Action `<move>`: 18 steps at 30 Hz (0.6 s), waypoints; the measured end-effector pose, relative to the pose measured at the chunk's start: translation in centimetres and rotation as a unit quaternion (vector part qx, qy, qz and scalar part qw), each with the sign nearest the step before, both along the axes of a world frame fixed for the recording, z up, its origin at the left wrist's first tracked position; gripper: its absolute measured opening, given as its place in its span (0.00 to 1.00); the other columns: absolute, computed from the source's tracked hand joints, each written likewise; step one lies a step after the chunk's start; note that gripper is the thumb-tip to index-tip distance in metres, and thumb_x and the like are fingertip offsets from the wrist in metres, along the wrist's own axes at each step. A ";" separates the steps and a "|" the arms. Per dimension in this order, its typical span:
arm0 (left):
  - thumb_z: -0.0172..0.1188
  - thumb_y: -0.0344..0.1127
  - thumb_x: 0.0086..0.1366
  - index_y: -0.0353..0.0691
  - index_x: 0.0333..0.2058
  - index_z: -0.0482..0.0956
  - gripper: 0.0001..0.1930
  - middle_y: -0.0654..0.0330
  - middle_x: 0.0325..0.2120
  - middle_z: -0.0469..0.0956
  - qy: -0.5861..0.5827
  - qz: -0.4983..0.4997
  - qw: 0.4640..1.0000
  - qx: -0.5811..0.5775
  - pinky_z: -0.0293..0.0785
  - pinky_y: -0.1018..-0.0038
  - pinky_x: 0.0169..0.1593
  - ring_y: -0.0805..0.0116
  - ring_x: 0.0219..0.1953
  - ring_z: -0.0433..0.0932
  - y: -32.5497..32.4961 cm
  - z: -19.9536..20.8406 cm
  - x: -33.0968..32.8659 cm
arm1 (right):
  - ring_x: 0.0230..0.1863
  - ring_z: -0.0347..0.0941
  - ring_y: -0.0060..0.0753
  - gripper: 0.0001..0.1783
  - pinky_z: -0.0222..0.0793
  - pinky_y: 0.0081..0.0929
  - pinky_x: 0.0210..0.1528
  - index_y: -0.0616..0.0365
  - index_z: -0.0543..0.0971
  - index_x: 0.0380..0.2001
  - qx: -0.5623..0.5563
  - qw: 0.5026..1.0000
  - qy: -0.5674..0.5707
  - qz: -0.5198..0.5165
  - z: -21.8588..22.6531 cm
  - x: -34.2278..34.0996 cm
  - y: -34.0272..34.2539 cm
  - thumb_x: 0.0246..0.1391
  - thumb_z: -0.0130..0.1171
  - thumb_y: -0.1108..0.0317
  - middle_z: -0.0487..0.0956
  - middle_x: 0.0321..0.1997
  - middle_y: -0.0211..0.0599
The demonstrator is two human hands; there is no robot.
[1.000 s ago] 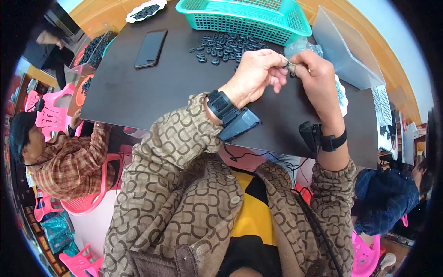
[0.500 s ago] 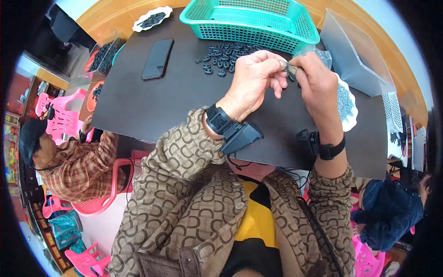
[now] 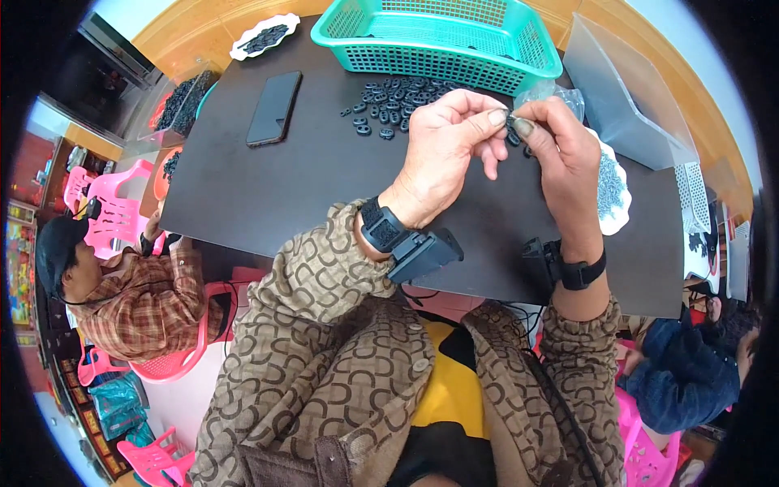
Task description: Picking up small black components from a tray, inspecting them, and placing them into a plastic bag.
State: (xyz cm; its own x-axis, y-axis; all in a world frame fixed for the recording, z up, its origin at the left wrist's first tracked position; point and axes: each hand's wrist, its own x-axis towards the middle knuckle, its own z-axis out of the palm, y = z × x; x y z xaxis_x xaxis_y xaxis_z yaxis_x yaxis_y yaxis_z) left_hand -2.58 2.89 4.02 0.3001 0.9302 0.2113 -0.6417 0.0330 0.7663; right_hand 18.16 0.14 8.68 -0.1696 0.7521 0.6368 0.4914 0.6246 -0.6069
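In the head view, both hands are raised over a black table (image 3: pixel 243 195), and everything here is placed from the teal basket (image 3: pixel 438 36) that stands at the table's far edge. The left hand (image 3: pixel 442 150) sits just on the near side of the basket, below its middle; thumb and forefinger are pressed together at their tips while the other fingers curl loosely beneath. The right hand (image 3: pixel 568 154) is just near of the basket's right end, its thumb and forefinger likewise brought together, tip to tip with those of the left hand. Between those four fingertips is pinched a small black part (image 3: pixel 511 122), mostly hidden by the fingers, so its shape cannot be told. A heap of small black parts (image 3: pixel 398 93) lies on the table right against the basket's near wall, partly behind the left hand. A crumpled clear plastic bag (image 3: pixel 560 97) lies just off the basket's right near corner, behind the right hand's fingers. A black phone (image 3: pixel 274 107) lies flat to the left of the basket, near it but apart. A white scalloped dish (image 3: pixel 264 34) with dark pieces stands further left, beside the basket's left end. Each wrist wears a black strap with a dark device.
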 end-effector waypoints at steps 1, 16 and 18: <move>0.70 0.29 0.90 0.28 0.59 0.89 0.10 0.53 0.41 0.93 0.005 0.007 1.000 0.015 0.90 0.70 0.34 0.65 0.36 0.92 -0.1 0.0 0.0 | 0.40 0.79 0.23 0.04 0.75 0.27 0.45 0.65 0.88 0.50 0.000 1.000 0.000 0.000 0.1 -0.1 -0.1 0.81 0.71 0.74 0.86 0.41 0.31; 0.72 0.31 0.90 0.29 0.59 0.89 0.10 0.54 0.40 0.92 0.020 0.021 0.998 0.047 0.89 0.71 0.34 0.66 0.36 0.92 -0.1 0.2 -0.2 | 0.39 0.82 0.33 0.04 0.78 0.32 0.43 0.64 0.87 0.50 0.006 1.000 -0.029 0.000 0.4 -0.1 -0.3 0.76 0.71 0.80 0.85 0.41 0.36; 0.72 0.31 0.90 0.29 0.59 0.89 0.10 0.54 0.40 0.93 0.019 0.019 0.999 0.043 0.89 0.71 0.34 0.66 0.36 0.92 -0.1 0.1 -0.3 | 0.42 0.79 0.18 0.05 0.74 0.23 0.47 0.63 0.89 0.52 -0.089 0.994 0.056 0.003 0.3 0.0 -0.5 0.83 0.69 0.73 0.87 0.43 0.26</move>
State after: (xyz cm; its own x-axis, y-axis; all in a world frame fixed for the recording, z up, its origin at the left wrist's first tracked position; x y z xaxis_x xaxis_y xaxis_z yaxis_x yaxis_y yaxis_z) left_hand -2.88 2.80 4.12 0.2742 0.9199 0.2803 -0.6112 -0.0584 0.7893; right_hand 18.19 -0.32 8.96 -0.1103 0.8537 0.5089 0.4103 0.5055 -0.7590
